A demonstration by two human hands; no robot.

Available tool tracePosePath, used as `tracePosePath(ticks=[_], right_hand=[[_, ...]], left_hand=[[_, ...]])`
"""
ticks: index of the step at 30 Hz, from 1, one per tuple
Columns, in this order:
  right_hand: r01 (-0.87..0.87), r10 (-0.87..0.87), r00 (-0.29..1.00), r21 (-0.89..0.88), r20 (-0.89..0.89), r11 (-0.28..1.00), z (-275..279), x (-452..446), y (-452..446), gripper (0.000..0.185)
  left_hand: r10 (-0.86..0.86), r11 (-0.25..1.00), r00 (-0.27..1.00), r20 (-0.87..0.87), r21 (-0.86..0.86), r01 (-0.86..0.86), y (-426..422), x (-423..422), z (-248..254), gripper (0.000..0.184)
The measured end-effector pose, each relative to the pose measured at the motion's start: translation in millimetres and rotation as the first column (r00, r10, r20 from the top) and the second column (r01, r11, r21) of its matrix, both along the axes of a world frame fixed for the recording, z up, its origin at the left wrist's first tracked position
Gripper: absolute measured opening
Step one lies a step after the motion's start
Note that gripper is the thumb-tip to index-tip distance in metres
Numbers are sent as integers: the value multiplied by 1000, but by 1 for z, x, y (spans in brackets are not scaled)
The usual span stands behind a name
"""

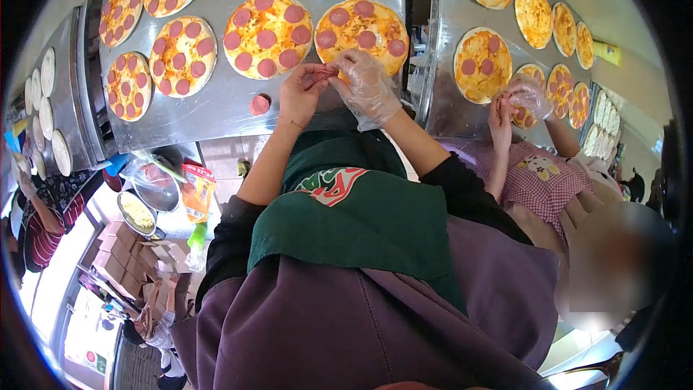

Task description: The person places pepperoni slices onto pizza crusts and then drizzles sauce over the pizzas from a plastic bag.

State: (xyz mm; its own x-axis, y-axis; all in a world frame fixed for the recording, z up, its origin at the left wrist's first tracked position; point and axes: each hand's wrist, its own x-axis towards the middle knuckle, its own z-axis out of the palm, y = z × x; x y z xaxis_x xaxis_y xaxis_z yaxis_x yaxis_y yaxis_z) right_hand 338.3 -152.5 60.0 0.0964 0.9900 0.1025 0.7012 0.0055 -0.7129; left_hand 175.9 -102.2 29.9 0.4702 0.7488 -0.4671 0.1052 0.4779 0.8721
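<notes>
My left hand (pixel 298 94) is bare and closed, its fingertips pinching a few pink sausage slices (pixel 325 73). My right hand (pixel 367 90), in a clear plastic glove, meets it with fingers closed at the same slices. Both hands are over the near edge of a pizza (pixel 361 29) topped with cheese and several sausage slices; the right hand hides part of it. To the left lies another topped pizza (pixel 264 36). A small stack of sausage slices (pixel 260 105) sits on the metal table near its front edge.
More sausage-topped pizzas (pixel 182 56) cover the metal table (pixel 216 112). At my right, a co-worker's hands (pixel 516 105) work over pizzas on a second table (pixel 440 94). Plain bases (pixel 61 152) lie far left. A bowl (pixel 137 214) and an orange bag (pixel 197 191) stand below.
</notes>
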Motion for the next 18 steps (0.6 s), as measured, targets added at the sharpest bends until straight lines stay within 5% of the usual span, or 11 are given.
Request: tracePosePath(ticks=[18], right_hand=[[313, -306, 921, -6, -242, 950, -27, -27, -25, 15]], left_hand=[[24, 974, 999, -20, 227, -19, -21, 7, -12, 29]])
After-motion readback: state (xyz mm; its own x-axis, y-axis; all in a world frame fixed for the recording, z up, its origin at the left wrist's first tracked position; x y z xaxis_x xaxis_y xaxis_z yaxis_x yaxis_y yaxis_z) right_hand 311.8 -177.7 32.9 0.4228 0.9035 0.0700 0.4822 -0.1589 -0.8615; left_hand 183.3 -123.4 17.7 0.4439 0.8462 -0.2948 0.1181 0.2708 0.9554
